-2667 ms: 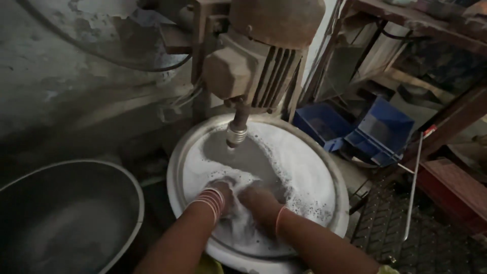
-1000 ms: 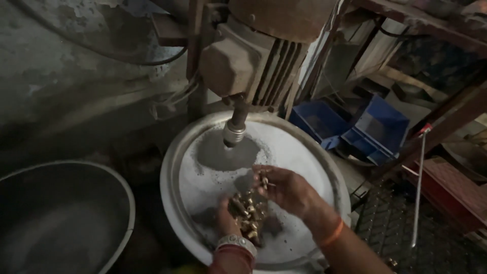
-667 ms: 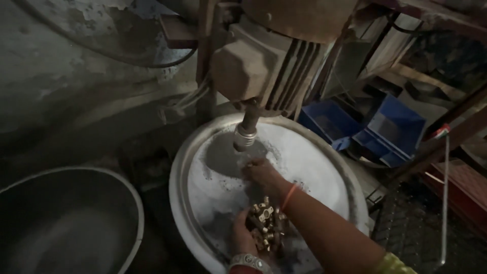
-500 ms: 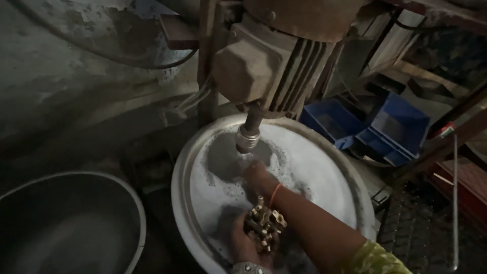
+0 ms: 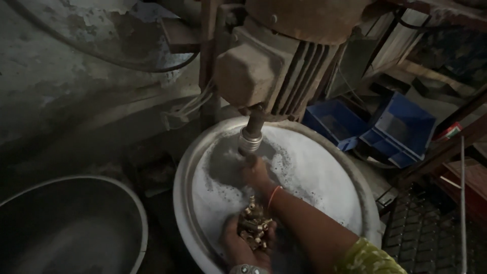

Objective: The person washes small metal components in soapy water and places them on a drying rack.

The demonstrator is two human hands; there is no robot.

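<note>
My left hand [image 5: 242,243] is cupped, palm up, over the near side of a big round metal basin [image 5: 188,167] of foamy water, and it holds a heap of small brass parts [image 5: 253,228]. My right hand [image 5: 255,172], an orange band on its wrist, reaches forward into the suds just below the metal shaft [image 5: 250,138] that hangs from the motor [image 5: 276,71]. Its fingers dip into the foam, so I cannot tell whether they hold anything.
A large grey metal bowl [image 5: 76,228] stands at the lower left. Blue plastic bins [image 5: 373,127] sit behind the basin on the right, next to wooden shelving and a grated floor mat [image 5: 426,228]. A stained wall with a cable lies behind.
My right hand left the heap of brass parts and moved forward through the suds to the shaft. My left hand has kept the parts cupped and sunk slightly toward me.
</note>
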